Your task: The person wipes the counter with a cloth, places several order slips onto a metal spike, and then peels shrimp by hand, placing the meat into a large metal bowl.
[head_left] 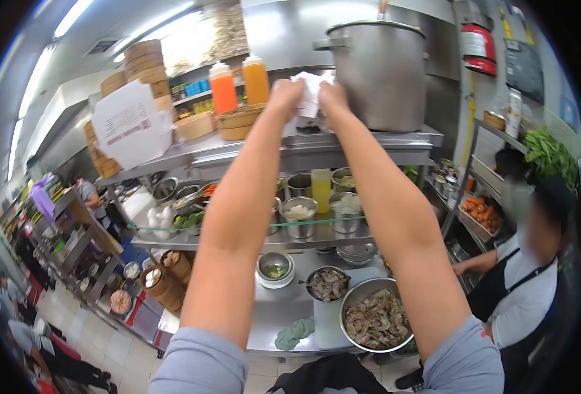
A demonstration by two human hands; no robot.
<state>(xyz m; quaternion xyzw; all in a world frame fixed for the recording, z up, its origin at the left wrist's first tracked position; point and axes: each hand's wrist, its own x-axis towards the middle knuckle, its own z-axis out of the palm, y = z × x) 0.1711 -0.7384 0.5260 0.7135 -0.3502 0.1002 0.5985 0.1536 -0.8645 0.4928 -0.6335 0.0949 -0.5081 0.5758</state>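
you are facing a steel rack [218, 159], whose top shelf is running across toward twelve o'clock, while a steel bench [264, 322] is stretching out below at six. between three and four o'clock a co-worker [523, 289] in a black apron is standing. a large steel pot [382, 85] is resting on the top shelf at one o'clock. a wide bowl [377, 284] of what is looking like shrimp is sitting at five. at eleven, an orange bottle [223, 93] and an amber bottle [255, 80] are standing upright behind a bamboo steamer [239, 125]. a crumpled green cloth [295, 335] is lying on the bench at six. your left hand [287, 97] and right hand [332, 102] are reaching up at twelve, the right one just beside the pot. the fingers of both are closing around a white sheet [311, 94], which is hanging between them above the top shelf; you cannot tell how firmly they are pinching.
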